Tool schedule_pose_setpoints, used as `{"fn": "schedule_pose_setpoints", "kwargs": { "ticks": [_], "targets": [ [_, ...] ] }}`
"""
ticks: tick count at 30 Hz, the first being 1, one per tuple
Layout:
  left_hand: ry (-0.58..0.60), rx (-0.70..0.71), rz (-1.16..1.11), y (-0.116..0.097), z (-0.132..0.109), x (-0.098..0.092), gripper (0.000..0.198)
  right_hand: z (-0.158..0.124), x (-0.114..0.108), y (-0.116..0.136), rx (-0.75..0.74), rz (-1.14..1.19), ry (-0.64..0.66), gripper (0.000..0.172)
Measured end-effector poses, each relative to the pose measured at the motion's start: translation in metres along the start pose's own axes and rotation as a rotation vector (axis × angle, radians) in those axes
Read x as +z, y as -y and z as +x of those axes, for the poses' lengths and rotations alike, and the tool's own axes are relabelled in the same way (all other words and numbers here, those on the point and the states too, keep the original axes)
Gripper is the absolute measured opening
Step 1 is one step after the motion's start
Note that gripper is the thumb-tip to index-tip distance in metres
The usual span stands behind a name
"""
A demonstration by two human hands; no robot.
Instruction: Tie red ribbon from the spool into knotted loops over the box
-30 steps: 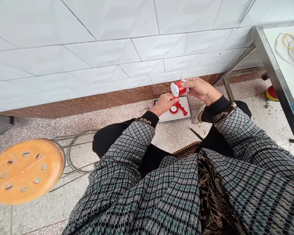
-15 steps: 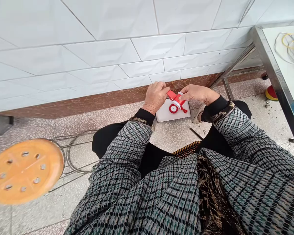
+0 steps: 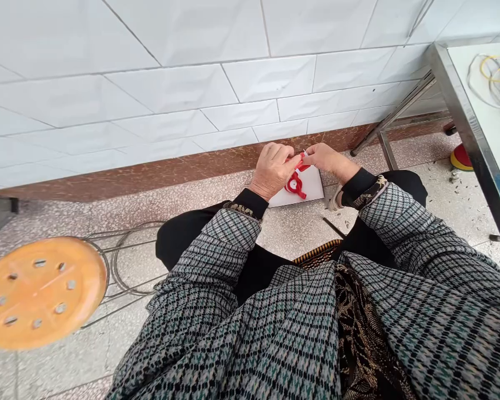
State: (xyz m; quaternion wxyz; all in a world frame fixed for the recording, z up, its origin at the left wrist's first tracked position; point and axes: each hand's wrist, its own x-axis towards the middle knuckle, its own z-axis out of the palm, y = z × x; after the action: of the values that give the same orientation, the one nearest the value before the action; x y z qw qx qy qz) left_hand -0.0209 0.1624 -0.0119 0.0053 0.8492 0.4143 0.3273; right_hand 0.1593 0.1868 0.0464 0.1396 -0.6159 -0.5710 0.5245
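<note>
Head view: left hand (image 3: 273, 168) and right hand (image 3: 325, 158) both pinch red ribbon (image 3: 303, 163) — above a white tray (image 3: 314, 188) where a red roll (image 3: 293, 184) lies.

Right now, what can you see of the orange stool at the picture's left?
The orange stool has a round, slightly glossy seat, plastic by its look, with eight holes set in a ring. Beneath runs a thin, metal-looking frame of legs and hoops. It appears upright on the speckled floor, feet hard to make out. The picture's edge trims the seat's left side.
</note>
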Motion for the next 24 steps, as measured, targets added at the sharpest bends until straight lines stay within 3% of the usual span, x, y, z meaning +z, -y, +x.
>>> {"fn": "schedule_pose_setpoints", "kwargs": {
  "ticks": [10, 15, 20, 24],
  "targets": [
    [0.066, 0.073, -0.081, 0.000, -0.001, 0.003, 0.027, 0.002, 0.005, -0.002, 0.273, 0.501, 0.038, 0.033],
    [0.077, 0.117, -0.045, 0.002, -0.004, 0.005, 0.029, -0.001, 0.008, 0.001, 0.298, 0.603, -0.004, 0.036],
    [0.115, 0.179, -0.027, -0.006, -0.005, 0.008, 0.032, 0.009, 0.007, -0.006, 0.110, 0.546, -0.192, 0.037],
    [0.299, 0.158, -0.078, -0.028, -0.010, 0.017, 0.030, 0.019, -0.005, -0.004, -0.170, 0.452, -0.420, 0.033]
  ]
}}
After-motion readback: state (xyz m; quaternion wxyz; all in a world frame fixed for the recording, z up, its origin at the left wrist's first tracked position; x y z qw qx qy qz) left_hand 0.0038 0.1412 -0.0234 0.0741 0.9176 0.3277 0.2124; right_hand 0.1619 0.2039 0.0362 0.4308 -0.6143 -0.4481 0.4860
